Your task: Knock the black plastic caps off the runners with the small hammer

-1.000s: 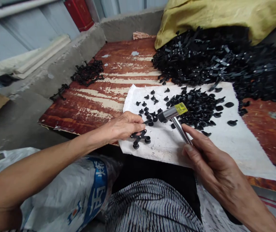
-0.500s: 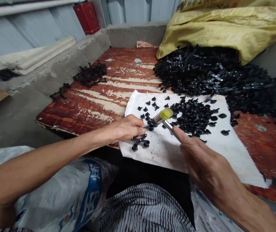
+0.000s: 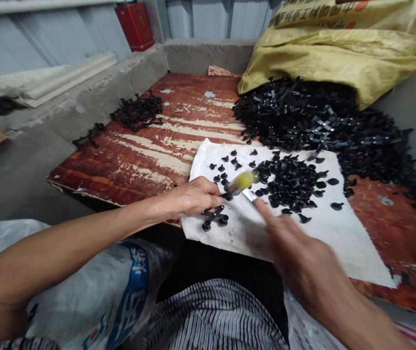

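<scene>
Fingers pinched, my left hand grips a black linkage piece with crossed arms and round feet, at the left edge of a white cloth. My right hand is wrapped round the metal handle of a hammer with a yellow-green face. The hammer head is blurred and lies just above the black part by my left fingertips; whether it touches cannot be made out. Right of the hammer a heap of small black round-based caps covers part of the cloth. Several loose caps lie beyond my left hand.
A large pile of black linkage parts spills from a yellow sack at the back right. More linkages lie at the back left of the worn red board. A plastic bag is below on the left.
The hammer, sharp before, is now smeared by motion, and my right hand has shifted slightly left. My left hand keeps its hold on the linkage. The camera view has shifted a little.
</scene>
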